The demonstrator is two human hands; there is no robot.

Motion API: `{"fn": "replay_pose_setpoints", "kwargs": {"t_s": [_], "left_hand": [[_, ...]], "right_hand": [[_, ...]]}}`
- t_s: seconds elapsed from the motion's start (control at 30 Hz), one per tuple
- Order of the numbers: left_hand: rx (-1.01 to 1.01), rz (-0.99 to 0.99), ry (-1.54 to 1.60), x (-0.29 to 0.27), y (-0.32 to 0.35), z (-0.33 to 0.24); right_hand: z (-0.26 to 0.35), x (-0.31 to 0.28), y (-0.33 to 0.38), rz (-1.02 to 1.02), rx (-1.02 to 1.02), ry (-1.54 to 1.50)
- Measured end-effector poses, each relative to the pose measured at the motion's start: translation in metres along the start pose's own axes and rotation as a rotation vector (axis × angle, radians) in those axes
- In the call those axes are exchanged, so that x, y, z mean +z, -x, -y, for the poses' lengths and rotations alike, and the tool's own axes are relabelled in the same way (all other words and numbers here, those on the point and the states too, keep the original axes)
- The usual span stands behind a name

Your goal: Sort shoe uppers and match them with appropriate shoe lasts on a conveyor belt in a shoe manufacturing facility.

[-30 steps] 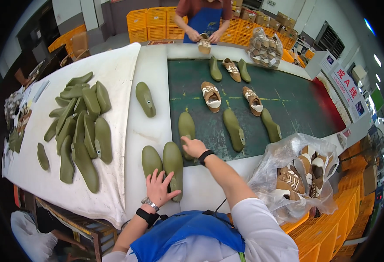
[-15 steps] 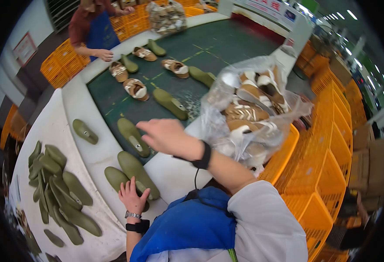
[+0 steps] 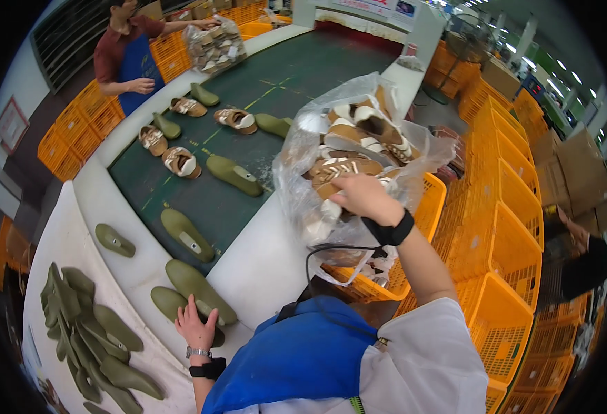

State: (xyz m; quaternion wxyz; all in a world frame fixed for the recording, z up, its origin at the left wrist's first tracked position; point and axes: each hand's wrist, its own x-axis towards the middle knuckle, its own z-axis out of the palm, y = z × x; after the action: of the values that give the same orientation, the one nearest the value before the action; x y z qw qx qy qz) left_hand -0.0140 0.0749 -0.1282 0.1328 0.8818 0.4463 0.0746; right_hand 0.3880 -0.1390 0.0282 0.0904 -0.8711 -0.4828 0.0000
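My left hand (image 3: pixel 197 327) lies with its fingers spread on two olive-green shoe lasts (image 3: pixel 194 284) at the near corner of the white table edge. My right hand (image 3: pixel 367 198) is inside the mouth of a clear plastic bag (image 3: pixel 291 159) full of brown-and-white sneakers. Its fingers are bent at a brown sneaker (image 3: pixel 343 170) with white laces; the fingertips are partly hidden. To the left on the green belt (image 3: pixel 248 90) stand several sneakers (image 3: pixel 181 162) and loose lasts (image 3: pixel 234 174), one last (image 3: pixel 187 234) close to my left hand.
A pile of green lasts (image 3: pixel 100 331) lies on a white cloth-covered surface at the left. Orange crates (image 3: pixel 500 317) line the right side. Across the belt, a person in a blue apron (image 3: pixel 138 65) has a hand on another bag of shoes (image 3: pixel 215 47).
My right hand has moved right, from above the belt into the bag of sneakers. My left hand stays on the lasts. The person opposite has reached to the far bag.
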Motion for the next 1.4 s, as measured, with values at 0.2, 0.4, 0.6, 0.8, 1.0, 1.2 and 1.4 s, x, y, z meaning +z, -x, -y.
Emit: {"fn": "replay_pose_setpoints", "kwargs": {"t_s": [0.2, 0.4, 0.6, 0.8, 1.0, 1.2, 1.4], "left_hand": [[0.054, 0.083, 0.037, 0.003, 0.002, 0.024], [0.362, -0.003, 0.306, -0.069, 0.012, -0.044], [0.347, 0.25, 0.986, -0.105, -0.003, -0.111], [-0.112, 0.596, 1.594, -0.115, -0.018, -0.137], [0.088, 0.463, 1.506, -0.114, -0.008, -0.146], [0.227, 0.333, 1.395, -0.113, 0.002, -0.141], [-0.18, 0.52, 1.995, -0.094, -0.028, -0.143]], "right_hand": [[-0.01, -0.008, 0.005, 0.116, -0.169, 0.008], [-0.012, 0.015, 0.002, -0.108, -0.056, 0.168], [0.043, -0.049, 0.02, -0.857, -0.348, -0.112], [0.164, -0.02, 0.054, -0.735, -1.072, -0.392], [0.167, -0.009, 0.068, -0.731, -0.56, -0.564], [0.188, 0.041, 0.043, -0.456, -0.902, -0.739], [0.171, 0.025, 0.01, -0.642, -0.668, -0.979]]}}
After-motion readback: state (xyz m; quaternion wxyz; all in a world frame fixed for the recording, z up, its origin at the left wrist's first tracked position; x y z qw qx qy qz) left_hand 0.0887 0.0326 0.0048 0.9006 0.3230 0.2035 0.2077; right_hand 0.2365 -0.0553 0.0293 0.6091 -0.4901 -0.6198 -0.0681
